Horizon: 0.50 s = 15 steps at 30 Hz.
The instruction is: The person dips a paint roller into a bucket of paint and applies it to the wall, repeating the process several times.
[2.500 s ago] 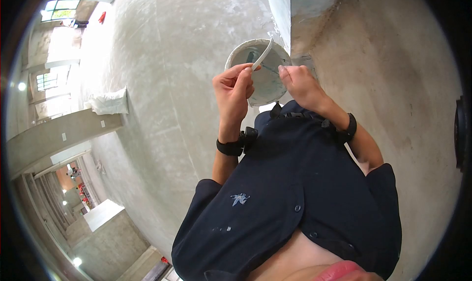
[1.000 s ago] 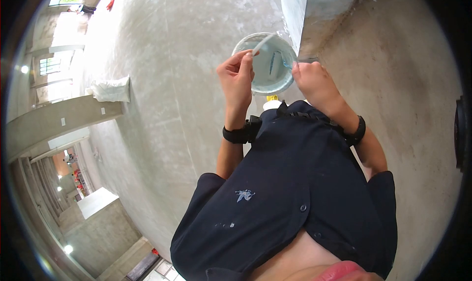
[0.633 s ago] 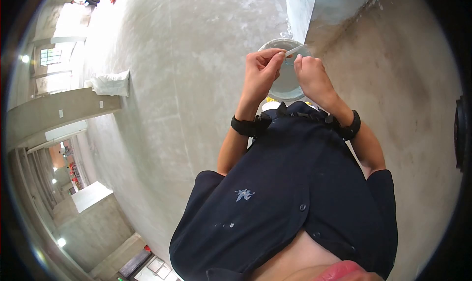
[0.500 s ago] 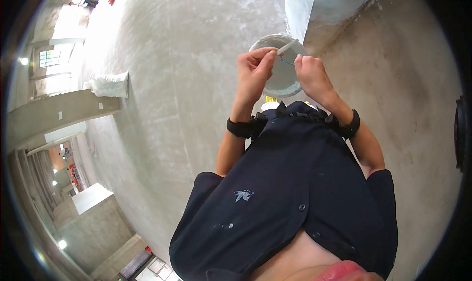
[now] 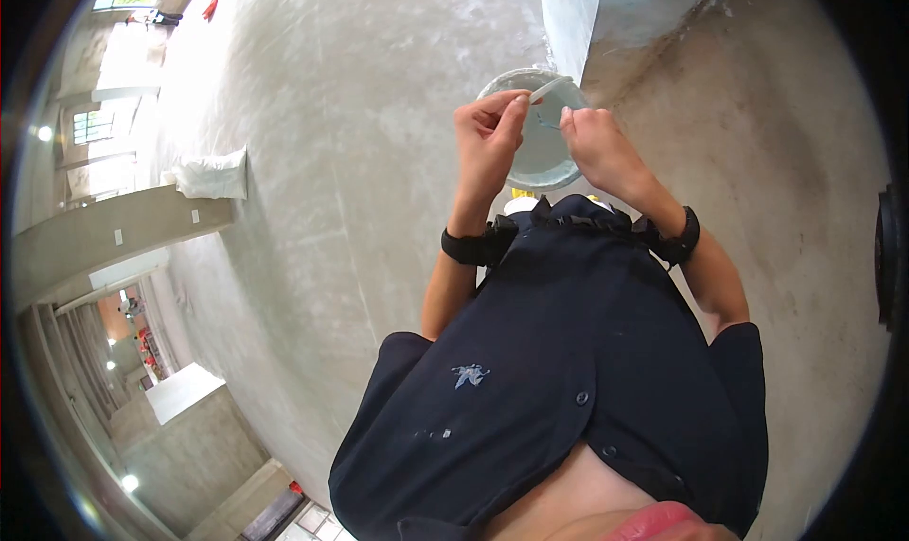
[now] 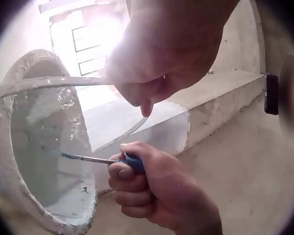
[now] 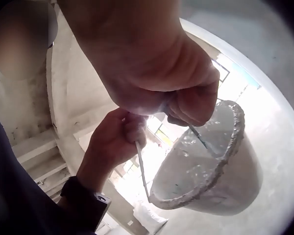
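In the head view, my left hand (image 5: 490,143) pinches a narrow, whitish curved strip (image 6: 49,82) between thumb and fingers. In the right wrist view this strip reaches the rim of a pale bucket (image 7: 235,186). My right hand (image 5: 606,153) grips the blue handle of a slim tool with a metal shaft (image 6: 100,160). The shaft's bluish tip points into the bucket mouth, and its exact kind is unclear. Whitish crust coats the bucket's rim, and grey-green wet material shows inside. The bucket stands tilted in the wrist views.
A smooth grey plastered surface (image 5: 303,210) spreads left of the bucket, with a brownish wall (image 5: 739,162) on the right. A white edge (image 5: 571,20) runs between them. White and yellow items (image 5: 520,200) show below the bucket. A white sack (image 5: 210,174) lies far left.
Both hands stay over the bucket with the same holds. The left hand has moved right with the strip, closer to the right hand. The bucket has shifted slightly right in view.
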Available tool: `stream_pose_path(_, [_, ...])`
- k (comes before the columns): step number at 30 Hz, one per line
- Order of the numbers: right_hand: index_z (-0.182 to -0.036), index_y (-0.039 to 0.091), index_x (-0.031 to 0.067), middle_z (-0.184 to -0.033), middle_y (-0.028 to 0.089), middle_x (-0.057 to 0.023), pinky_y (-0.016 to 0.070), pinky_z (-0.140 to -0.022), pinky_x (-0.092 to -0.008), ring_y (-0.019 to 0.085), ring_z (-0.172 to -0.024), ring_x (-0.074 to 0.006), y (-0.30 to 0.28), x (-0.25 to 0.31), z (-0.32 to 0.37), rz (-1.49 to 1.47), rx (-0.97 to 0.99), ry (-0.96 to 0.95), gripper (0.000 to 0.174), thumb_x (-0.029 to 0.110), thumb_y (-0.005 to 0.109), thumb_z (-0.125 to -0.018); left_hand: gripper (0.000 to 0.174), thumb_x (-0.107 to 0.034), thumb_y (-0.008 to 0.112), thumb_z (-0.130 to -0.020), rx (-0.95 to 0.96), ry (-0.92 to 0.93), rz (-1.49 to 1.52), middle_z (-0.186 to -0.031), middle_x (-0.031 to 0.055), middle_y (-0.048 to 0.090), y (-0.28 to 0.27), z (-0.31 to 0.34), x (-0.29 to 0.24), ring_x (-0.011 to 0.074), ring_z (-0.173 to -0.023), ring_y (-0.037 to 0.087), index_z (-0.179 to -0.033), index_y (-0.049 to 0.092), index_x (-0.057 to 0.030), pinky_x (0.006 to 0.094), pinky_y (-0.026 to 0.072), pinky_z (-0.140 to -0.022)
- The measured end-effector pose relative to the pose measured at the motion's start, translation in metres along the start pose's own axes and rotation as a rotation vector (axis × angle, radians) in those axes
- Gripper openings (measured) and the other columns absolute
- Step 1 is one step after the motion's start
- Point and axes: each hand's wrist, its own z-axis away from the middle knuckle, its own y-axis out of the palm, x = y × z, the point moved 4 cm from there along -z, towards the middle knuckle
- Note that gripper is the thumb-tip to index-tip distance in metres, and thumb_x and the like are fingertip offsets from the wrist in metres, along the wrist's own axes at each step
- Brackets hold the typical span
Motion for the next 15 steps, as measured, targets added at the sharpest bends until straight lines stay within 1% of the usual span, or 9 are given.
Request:
stream_pose_path(1, [-0.073,0.059,-0.0082,-0.075,0.058,-0.0299,0.0464,-0.074,-0.0495,0.058,-0.083,-0.0447,0.002,-0.003,-0.004,-0.039,-0.018,-0.044,0.048,0.025,0.034,-0.097,0.02,-0.008,0.055,-0.091,-0.036,0.008,-0.011,-0.059,-0.0072,0.039,-0.004,-0.003,-0.003,0.0014,-0.05,0.03,-0.096,0.065,0.0089,0.0202,0.0209,-0.044])
stream_pose_path(5, [-0.072,0.057,-0.0084,-0.071,0.057,-0.029,0.0445,-0.069,-0.0485,0.058,-0.075,-0.0438,0.009,-0.015,-0.006,-0.181,-0.038,-0.028,0.049,0.027,0.033,-0.097,0.021,-0.009,0.055,-0.091,-0.142,0.036,-0.071,-0.059,-0.0076,0.038,-0.027,-0.002,-0.017,0.0011,-0.049,0.029,-0.097,0.065,0.0084,0.0198,0.02,-0.044])
stream_pose_path(7, [-0.067,0.052,-0.0069,-0.062,0.054,-0.0232,0.0424,-0.063,-0.0451,0.055,-0.061,-0.0368,0.008,-0.017,-0.004,-0.347,-0.051,-0.003,0.051,0.029,0.033,-0.098,0.021,-0.009,0.055,-0.091,-0.178,0.052,-0.104,-0.059,-0.0078,0.038,-0.033,-0.002,-0.021,0.0009,-0.049,0.028,-0.097,0.065,0.0082,0.0198,0.0196,-0.044])
stream_pose_path(8, [-0.067,0.052,-0.0069,-0.062,0.054,-0.0232,0.0424,-0.063,-0.0451,0.055,-0.061,-0.0368,0.005,-0.017,-0.004,-0.345,-0.048,-0.005,0.051,0.029,0.033,-0.098,0.022,-0.01,0.055,-0.092,-0.189,0.059,-0.127,-0.059,-0.008,0.037,-0.033,-0.004,-0.022,0.0009,-0.049,0.027,-0.097,0.065,0.0082,0.0201,0.0193,-0.044])
stream_pose_path(10, [-0.064,0.047,-0.0024,-0.054,0.045,-0.0104,0.0398,-0.055,-0.0365,0.046,-0.052,-0.0206,-0.001,-0.018,-0.002,-0.489,0.004,0.0,0.053,0.035,0.035,-0.099,0.023,-0.012,0.055,-0.093,-0.215,0.078,-0.168,-0.058,-0.0086,0.035,-0.033,-0.006,-0.025,0.0008,-0.049,0.026,-0.098,0.065,0.0083,0.0206,0.0188,-0.044])
stream_pose_path(11, [-0.064,0.047,-0.0024,-0.054,0.045,-0.0104,0.0398,-0.055,-0.0365,0.046,-0.052,-0.0206,-0.004,-0.018,-0.001,-0.484,0.009,-0.005,0.053,0.035,0.035,-0.099,0.023,-0.012,0.055,-0.093,-0.222,0.082,-0.165,-0.058,-0.0086,0.035,-0.035,-0.007,-0.025,0.0008,-0.049,0.026,-0.098,0.065,0.0083,0.0206,0.0188,-0.044])
stream_pose_path(13, [-0.065,0.046,0.0034,-0.055,0.04,0.0,0.0337,-0.047,-0.0273,0.036,-0.049,-0.0088,-0.007,-0.025,0.005,-0.739,0.166,0.163,0.048,0.037,0.039,-0.099,0.024,-0.013,0.055,-0.093,-0.24,0.1,-0.197,-0.058,-0.0083,0.036,-0.037,-0.006,-0.026,0.0009,-0.049,0.027,-0.097,0.065,0.0081,0.0206,0.0188,-0.044])
stream_pose_path(14, [-0.065,0.046,0.0034,-0.055,0.04,0.0,0.0337,-0.047,-0.0273,0.036,-0.049,-0.0088,-0.011,-0.027,0.009,-0.732,0.177,0.157,0.048,0.037,0.039,-0.099,0.024,-0.013,0.055,-0.093,-0.253,0.103,-0.193,-0.058,-0.0083,0.036,-0.039,-0.006,-0.027,0.0009,-0.049,0.027,-0.097,0.065,0.0081,0.0206,0.0188,-0.044])
stream_pose_path(15, [-0.067,0.046,0.0053,-0.055,0.038,0.0029,0.0303,-0.045,-0.0245,0.034,-0.048,-0.0061,-0.013,-0.029,0.014,-0.79,0.246,0.186,0.045,0.037,0.041,-0.098,0.023,-0.013,0.055,-0.093,-0.254,0.102,-0.165,-0.059,-0.0083,0.036,-0.04,-0.006,-0.027,0.0009,-0.049,0.027,-0.096,0.065,0.0078,0.0204,0.019,-0.044])
